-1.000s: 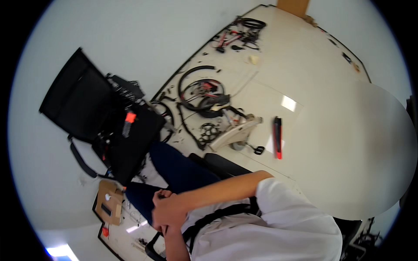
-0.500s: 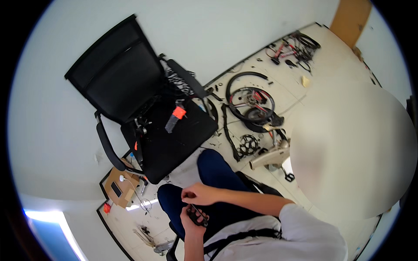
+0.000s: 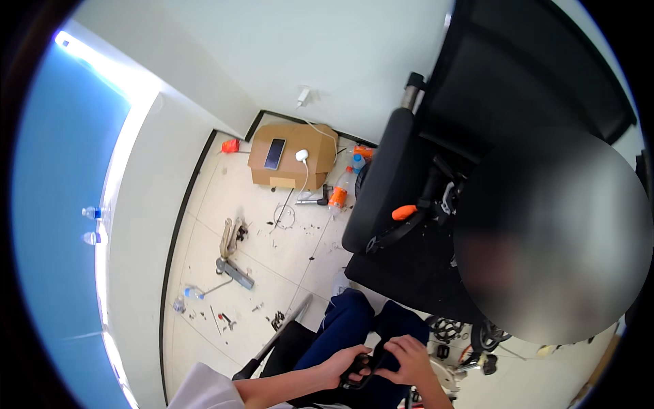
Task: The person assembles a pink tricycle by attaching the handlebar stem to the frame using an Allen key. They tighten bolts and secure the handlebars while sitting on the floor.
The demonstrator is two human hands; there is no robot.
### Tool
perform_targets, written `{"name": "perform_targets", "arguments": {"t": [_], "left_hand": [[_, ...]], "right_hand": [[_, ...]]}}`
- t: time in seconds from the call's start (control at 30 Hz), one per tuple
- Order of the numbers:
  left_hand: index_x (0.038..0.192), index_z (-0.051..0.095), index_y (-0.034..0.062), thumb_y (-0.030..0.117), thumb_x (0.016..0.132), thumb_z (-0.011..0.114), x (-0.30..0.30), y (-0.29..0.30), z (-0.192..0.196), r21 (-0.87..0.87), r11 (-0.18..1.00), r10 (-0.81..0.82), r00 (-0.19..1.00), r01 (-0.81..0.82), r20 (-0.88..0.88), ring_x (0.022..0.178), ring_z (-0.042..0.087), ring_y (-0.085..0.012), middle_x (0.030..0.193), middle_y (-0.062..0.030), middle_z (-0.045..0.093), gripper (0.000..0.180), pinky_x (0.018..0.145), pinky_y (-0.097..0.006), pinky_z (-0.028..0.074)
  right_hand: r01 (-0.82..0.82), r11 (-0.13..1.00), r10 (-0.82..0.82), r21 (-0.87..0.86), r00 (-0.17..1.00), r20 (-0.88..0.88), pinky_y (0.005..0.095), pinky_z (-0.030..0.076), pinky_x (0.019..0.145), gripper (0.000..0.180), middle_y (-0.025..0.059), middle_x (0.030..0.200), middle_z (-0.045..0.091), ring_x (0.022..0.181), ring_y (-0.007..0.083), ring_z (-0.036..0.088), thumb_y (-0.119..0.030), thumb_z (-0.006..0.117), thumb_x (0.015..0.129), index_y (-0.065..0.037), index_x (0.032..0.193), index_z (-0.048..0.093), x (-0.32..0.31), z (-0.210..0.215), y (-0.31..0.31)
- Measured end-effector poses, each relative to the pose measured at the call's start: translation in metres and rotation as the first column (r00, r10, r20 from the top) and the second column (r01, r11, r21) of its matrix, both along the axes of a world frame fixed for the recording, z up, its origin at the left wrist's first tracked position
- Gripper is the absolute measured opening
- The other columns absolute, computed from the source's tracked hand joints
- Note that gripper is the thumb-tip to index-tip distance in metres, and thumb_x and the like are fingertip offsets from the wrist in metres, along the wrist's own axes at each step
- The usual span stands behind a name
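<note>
My left hand [image 3: 349, 366] is closed around a small black part [image 3: 357, 369] above my lap. The part's exact kind does not show. My right hand [image 3: 409, 361] is right beside it, its thumb and bent fingers gripping the part's dark right end. Fingers and dark trousers hide much of that end. On the black chair [image 3: 409, 276] in front of me lie a tool with an orange handle [image 3: 404, 213] and some dark and metal pieces.
Left of the chair, a cardboard box [image 3: 286, 178] carries a phone [image 3: 274, 154] and a white charger [image 3: 302, 156]. An orange-labelled bottle [image 3: 338, 196], a grey metal part [image 3: 235, 273] and small debris lie on the floor. Bicycle parts [image 3: 446, 328] lie right of my knees. A blurred round patch covers the right side.
My view has swung to the left, so the chair now appears on the right and the box nearer the middle. Both hands stay together at the black part, with the right hand now on its right side.
</note>
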State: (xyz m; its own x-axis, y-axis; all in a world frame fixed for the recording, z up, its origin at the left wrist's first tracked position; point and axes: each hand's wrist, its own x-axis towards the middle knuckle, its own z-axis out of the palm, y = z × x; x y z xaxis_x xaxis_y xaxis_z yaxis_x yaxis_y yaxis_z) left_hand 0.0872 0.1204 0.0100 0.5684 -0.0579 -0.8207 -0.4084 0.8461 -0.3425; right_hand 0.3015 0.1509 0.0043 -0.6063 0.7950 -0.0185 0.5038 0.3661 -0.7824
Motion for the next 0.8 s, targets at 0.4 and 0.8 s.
{"name": "perform_targets", "arguments": {"t": [0.4,0.8], "left_hand": [[0.082,0.047,0.0105,0.03,0.094,0.056,-0.085,0.024,0.321,0.248,0.77,0.636,0.74,-0.588,-0.219,0.044,0.033,-0.009,0.064,-0.0036,0.05,0.024,0.043,-0.024,0.031],[0.08,0.058,0.0032,0.026,0.1,0.056,-0.249,-0.031,0.351,0.894,0.112,0.959,-0.188,-0.433,-0.211,0.049,0.049,-0.0071,0.064,-0.0019,0.058,0.031,0.042,-0.024,0.036]], "right_hand": [[-0.367,0.918,0.394,0.152,0.887,-0.239,0.039,0.041,0.052,0.035,0.0079,0.058,0.05,0.057,0.0288,0.053,-0.031,0.08,0.073,-0.002,0.075,0.062,-0.123,0.286,0.102],[-0.615,0.348,0.6,-0.708,0.726,-0.336,0.0257,0.05,0.06,0.033,0.0068,0.081,0.063,0.068,0.0128,0.062,-0.008,0.056,0.098,0.002,0.129,0.049,-0.403,0.384,0.102]]}}
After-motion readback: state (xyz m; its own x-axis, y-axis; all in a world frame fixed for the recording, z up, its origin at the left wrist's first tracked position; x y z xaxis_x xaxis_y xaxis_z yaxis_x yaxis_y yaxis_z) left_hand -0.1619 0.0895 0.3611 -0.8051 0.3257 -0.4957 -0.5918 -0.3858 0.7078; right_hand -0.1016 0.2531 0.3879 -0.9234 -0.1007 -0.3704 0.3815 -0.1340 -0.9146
